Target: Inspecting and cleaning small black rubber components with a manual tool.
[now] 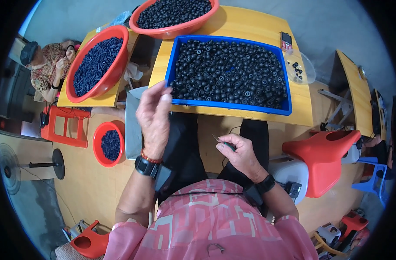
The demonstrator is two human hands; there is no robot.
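A blue tray (232,108) full of small black round pieces (228,71), many with a hole in the middle, lies on the yellow table in front of me. At its near left corner is my left hand (153,119), raised, with bent fingers and thumb close together. Whatever is between those fingertips, if anything, is too small to make out. Over my lap, my right hand (241,156) is closed round a small tool with a dark green handle (229,146) and a thin pointed metal tip, which points up and left.
Red basins (94,93) of black pieces stand on the yellow tables (299,97) and floor. A clear bowl (309,71) and phone (286,40) lie right of the tray. Red chairs (319,160) stand at right. A person (48,69) sits at the far left.
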